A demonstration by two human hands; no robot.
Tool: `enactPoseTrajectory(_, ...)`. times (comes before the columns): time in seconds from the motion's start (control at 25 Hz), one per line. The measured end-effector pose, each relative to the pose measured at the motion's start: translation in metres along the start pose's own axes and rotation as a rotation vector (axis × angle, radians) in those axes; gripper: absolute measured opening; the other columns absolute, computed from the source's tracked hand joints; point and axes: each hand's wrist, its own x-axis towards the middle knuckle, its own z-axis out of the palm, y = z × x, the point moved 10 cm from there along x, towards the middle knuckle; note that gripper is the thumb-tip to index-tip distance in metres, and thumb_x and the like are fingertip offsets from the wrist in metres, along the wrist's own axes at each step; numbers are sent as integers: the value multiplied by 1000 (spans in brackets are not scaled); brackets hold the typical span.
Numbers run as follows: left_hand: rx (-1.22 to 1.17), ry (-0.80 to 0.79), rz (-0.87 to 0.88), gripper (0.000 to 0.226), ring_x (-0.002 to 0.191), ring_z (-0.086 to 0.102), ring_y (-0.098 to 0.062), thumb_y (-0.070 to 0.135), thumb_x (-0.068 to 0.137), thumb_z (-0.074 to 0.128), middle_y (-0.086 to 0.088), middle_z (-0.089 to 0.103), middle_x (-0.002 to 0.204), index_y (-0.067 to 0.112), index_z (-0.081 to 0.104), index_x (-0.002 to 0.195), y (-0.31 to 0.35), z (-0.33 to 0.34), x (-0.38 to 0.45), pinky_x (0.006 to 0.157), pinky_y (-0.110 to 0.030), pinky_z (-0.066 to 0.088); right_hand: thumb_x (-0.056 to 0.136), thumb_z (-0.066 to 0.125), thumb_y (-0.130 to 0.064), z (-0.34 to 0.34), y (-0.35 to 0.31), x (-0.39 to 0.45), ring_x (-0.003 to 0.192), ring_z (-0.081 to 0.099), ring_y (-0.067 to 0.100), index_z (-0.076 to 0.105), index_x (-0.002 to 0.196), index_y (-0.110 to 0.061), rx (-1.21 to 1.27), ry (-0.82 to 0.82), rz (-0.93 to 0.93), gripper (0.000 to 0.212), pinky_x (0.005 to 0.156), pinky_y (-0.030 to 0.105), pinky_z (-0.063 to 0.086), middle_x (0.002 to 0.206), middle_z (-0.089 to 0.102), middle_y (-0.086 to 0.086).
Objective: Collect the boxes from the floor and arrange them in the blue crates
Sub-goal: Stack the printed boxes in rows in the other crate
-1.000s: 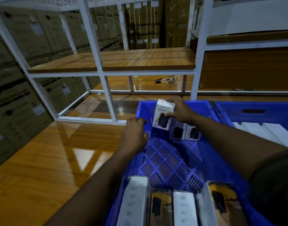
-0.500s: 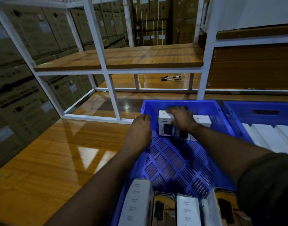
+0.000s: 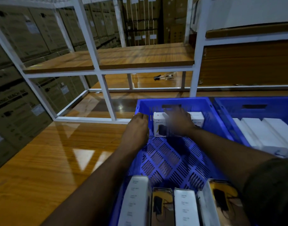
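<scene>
- Left hand (image 3: 137, 128), fingers curled over blue crate (image 3: 210, 111) rim; right hand (image 3: 177, 123) blurred, grip indeterminate.
- Upright box (image 3: 159, 124) stands between them, touching right.

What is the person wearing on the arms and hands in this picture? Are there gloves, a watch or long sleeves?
Both hands are bare: no gloves show on the left hand or the right hand, which is blurred. No watch or bracelet shows on either wrist. Both forearms are uncovered. A dark sleeve, seemingly short, covers the right upper arm. No sleeve shows on the left arm within the frame.
</scene>
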Motion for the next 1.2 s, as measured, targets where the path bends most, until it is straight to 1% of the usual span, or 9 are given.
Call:
enactPoseTrajectory(0.16, 55, -4, 39, 32, 113, 56, -28, 13, 91, 61, -14, 59, 121, 6, 60, 121, 7, -1, 0, 91, -35, 47, 88, 66, -22, -21, 9, -24, 136, 29, 35, 38, 146, -29, 100, -74, 57, 65, 105, 51, 38, 146, 28, 12)
enactPoseTrajectory(0.32, 73, -29, 69, 29, 107, 59, -31, 14, 89, 63, -15, 62, 115, 5, 63, 116, 13, 3, 0, 86, -42, 53, 89, 67, -39, -27, 4, -76, 109, 58, 30, 58, 129, -16, 137, -265, 25, 47, 93, 41, 51, 131, 54, 12)
enactPoseTrajectory(0.44, 58, -36, 54, 27, 105, 61, -31, 19, 91, 61, -15, 63, 115, 7, 63, 115, 17, 2, -1, 81, -42, 55, 95, 57, -47, -9, -3, -129, 63, 59, 27, 70, 102, -4, 160, -497, 38, 46, 64, 35, 56, 93, 67, 17)
enactPoseTrajectory(0.56, 14, -88, 23, 29, 107, 62, -34, 24, 93, 61, -15, 64, 117, 9, 64, 117, 32, 6, -5, 83, -42, 51, 95, 49, -59, -5, -7, -171, 52, 40, 24, 53, 62, -13, 35, -672, 23, 57, 57, 34, 42, 61, 46, 7)
enactPoseTrajectory(0.68, -59, -212, -8, 32, 109, 63, -33, 33, 93, 60, -11, 67, 119, 15, 64, 118, 56, 22, -9, 83, -39, 50, 95, 43, -63, -22, -9, -203, 55, 40, 19, 51, 70, -14, -109, -735, 38, 56, 58, 33, 36, 65, 44, 3)
enactPoseTrajectory(0.8, -126, -348, 11, 37, 111, 62, -30, 42, 96, 59, -8, 68, 122, 18, 63, 124, 88, 38, -15, 84, -36, 49, 91, 49, -66, -25, -5, -226, 67, 55, 20, 59, 77, -12, -132, -779, 57, 56, 73, 33, 43, 72, 56, 1)
enactPoseTrajectory(0.96, -197, -346, 37, 34, 107, 61, -31, 39, 100, 55, -9, 66, 120, 15, 61, 123, 114, 37, -23, 81, -37, 47, 83, 61, -63, -23, 4, -238, 97, 66, 26, 67, 110, -14, -49, -747, 118, 56, 88, 39, 54, 106, 70, 5)
enactPoseTrajectory(1.08, -330, -332, -22, 17, 84, 62, -30, 34, 101, 55, -12, 70, 104, 19, 62, 96, 108, 41, -27, 71, -38, 48, 85, 67, -51, -31, 7, -230, 101, 65, 28, 65, 114, -12, 50, -652, 165, 48, 84, 37, 52, 112, 68, 8)
enactPoseTrajectory(1.2, -683, -389, -200, 28, 79, 65, -35, 26, 102, 53, -21, 69, 90, 16, 58, 77, 91, 57, -34, 77, -49, 57, 86, 68, -42, -61, 15, -208, 97, 66, 25, 64, 115, -13, 254, -406, 271, 41, 84, 37, 55, 110, 68, 8)
